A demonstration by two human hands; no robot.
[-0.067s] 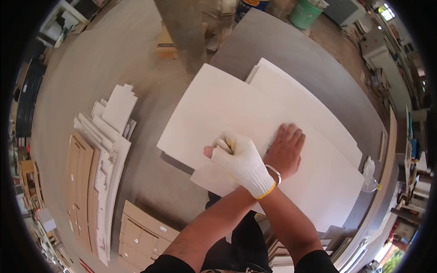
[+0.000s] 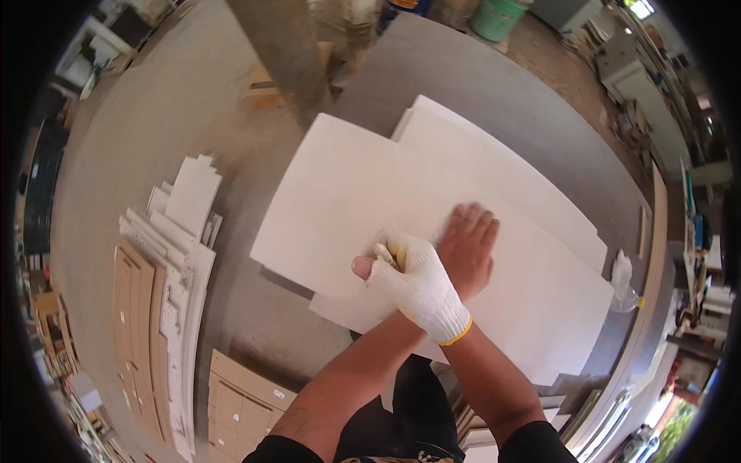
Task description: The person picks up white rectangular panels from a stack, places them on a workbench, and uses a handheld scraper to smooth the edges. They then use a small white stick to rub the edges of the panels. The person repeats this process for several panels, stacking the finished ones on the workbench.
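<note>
My bare left hand (image 2: 469, 245) lies flat on a large white panel (image 2: 328, 185), its fingers stretched forward. Over that wrist crosses my right arm, with my right hand (image 2: 413, 278) in a white knitted glove with a yellow cuff edge. Its fingers are curled into a fist low over the panel, and the bare thumb tip sticks out to the left. Something small may be between those fingers; I cannot make it out. Beneath and beyond the top panel, more white panels (image 2: 494, 147) are stacked out of line on a grey tabletop (image 2: 478, 77).
Left of the table stand white boards (image 2: 189, 201) and brown boards (image 2: 135, 339) in a row. More brown boards (image 2: 247, 393) stand near my legs. A post (image 2: 285, 62) rises beyond the table, with a green bucket (image 2: 498, 19) farther right. A clear plastic bag (image 2: 623, 285) lies at the right edge.
My gloved right hand has slid a little to the right across the panel and now covers the left wrist's bracelet. The left hand stays on the panel. The whole view has shifted slightly.
</note>
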